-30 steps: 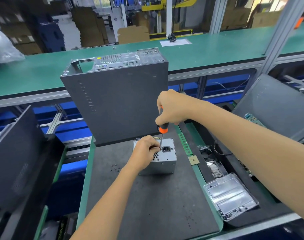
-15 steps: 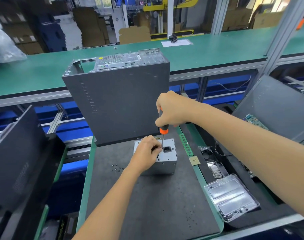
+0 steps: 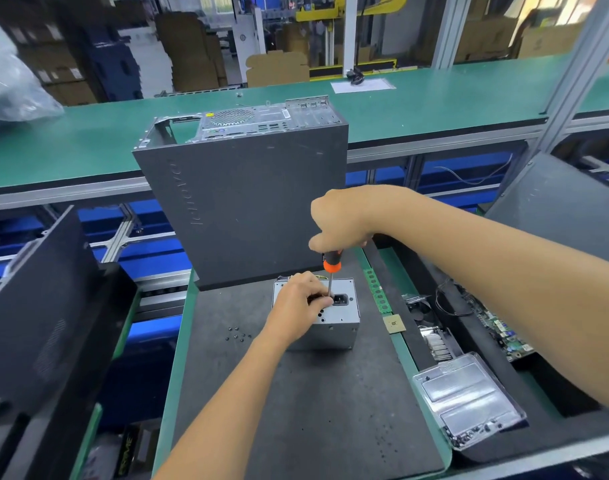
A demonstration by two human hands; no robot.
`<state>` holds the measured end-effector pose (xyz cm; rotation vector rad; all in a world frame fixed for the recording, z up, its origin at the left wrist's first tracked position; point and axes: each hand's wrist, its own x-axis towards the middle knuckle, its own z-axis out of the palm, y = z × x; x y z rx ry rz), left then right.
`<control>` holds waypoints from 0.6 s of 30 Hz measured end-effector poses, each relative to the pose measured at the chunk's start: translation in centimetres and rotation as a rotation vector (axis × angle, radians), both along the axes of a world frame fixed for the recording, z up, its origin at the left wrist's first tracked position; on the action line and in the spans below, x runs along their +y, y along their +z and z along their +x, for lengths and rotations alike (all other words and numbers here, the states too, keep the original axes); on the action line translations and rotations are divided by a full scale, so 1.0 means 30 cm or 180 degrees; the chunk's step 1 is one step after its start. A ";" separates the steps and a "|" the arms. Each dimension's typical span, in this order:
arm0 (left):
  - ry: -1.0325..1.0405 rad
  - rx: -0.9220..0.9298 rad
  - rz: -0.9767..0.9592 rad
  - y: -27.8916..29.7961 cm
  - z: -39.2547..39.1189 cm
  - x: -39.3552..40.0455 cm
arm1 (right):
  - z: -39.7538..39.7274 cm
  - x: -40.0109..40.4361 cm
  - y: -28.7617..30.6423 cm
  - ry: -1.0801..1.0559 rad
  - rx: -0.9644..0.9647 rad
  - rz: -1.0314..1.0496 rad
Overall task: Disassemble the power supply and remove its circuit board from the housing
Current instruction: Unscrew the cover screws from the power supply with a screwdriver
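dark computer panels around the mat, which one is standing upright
The Lenovo-marked computer case, directly behind the power supply. The panels at far left and far right lean at an angle.

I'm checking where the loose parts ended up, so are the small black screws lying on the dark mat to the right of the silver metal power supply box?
No, the small black screws lie on the dark mat to the left of the silver metal power supply box.

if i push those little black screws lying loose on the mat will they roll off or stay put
The small black loose screws would probably scatter rather than slide together, since each lies apart. They likely roll in short arcs only, and the dark flat work mat looks matte, so it should slow them. They look tiny, so pinching one up may be fiddly.
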<state>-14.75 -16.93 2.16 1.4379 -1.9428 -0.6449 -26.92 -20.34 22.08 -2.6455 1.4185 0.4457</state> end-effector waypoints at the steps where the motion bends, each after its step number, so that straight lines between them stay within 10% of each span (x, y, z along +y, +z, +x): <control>1: 0.0011 0.0027 0.0013 0.003 0.001 -0.002 | 0.005 -0.001 -0.003 0.0142 0.0032 -0.0028; 10: 0.0101 0.0216 0.0185 0.011 0.010 0.009 | 0.030 0.007 0.008 0.1410 0.0243 -0.0002; 18: 0.0115 0.0211 0.0233 0.026 0.006 0.002 | -0.005 0.011 -0.023 -0.0048 -0.0499 -0.0593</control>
